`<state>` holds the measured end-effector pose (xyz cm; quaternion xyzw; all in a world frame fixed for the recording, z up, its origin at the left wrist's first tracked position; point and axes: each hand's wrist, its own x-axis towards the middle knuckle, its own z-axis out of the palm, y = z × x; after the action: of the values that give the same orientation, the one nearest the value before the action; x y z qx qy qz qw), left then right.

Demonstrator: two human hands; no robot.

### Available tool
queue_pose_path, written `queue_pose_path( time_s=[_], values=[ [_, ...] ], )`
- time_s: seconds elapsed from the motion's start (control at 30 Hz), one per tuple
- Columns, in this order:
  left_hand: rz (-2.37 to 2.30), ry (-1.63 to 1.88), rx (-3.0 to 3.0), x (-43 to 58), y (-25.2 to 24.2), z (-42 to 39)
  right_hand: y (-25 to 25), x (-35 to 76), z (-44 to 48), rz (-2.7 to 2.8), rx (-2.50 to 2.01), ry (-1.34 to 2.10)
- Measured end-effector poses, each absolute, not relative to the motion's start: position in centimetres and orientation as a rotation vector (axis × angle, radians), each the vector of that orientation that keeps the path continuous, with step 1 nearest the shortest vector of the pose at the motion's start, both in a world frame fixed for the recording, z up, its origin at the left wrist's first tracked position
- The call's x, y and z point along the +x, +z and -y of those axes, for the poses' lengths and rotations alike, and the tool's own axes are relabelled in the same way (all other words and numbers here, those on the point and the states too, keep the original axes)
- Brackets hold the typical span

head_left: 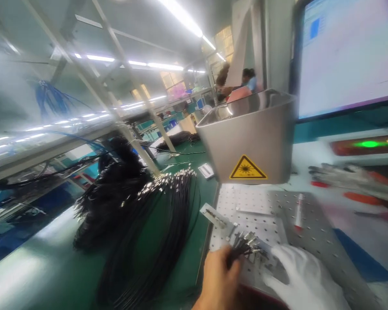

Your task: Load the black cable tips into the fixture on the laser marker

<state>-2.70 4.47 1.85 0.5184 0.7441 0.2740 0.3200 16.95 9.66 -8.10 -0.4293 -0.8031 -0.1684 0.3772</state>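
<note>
My bare left hand (218, 277) sits at the bottom edge, its fingers closed on a small bunch of thin black cables with metal tips (244, 247). The tips fan out over a perforated metal plate (313, 234). My right hand (302, 280) wears a white glove and lies beside the cable tips, fingers curled toward them; I cannot make out whether it grips anything. A large bundle of black cables with silver ends (163, 215) lies on the green mat (58, 267) to the left.
A metal laser housing with a yellow warning sticker (248, 168) hangs over the plate. A monitor (349, 56) stands at upper right. Pliers with red handles (352, 183) lie to the right. Other people work in the background (242, 84). More black cable piles (116, 181) sit left.
</note>
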Motion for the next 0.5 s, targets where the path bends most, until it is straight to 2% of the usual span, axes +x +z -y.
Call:
queue_pose_path(
  time_s=[0.2,0.4,0.5],
  values=[
    [-1.929,0.719,1.305,-2.3,0.2,-3.8,-5.6,16.3,-8.7,2.033,-1.13,-0.386],
    [-1.957,0.755,1.235,-1.0,0.0,-3.9,-5.5,16.5,-8.3,2.112,-1.135,-0.444],
    [-1.987,0.653,1.331,-0.9,-0.3,-3.6,-5.7,16.7,-7.9,2.111,-1.178,-0.431]
  ],
)
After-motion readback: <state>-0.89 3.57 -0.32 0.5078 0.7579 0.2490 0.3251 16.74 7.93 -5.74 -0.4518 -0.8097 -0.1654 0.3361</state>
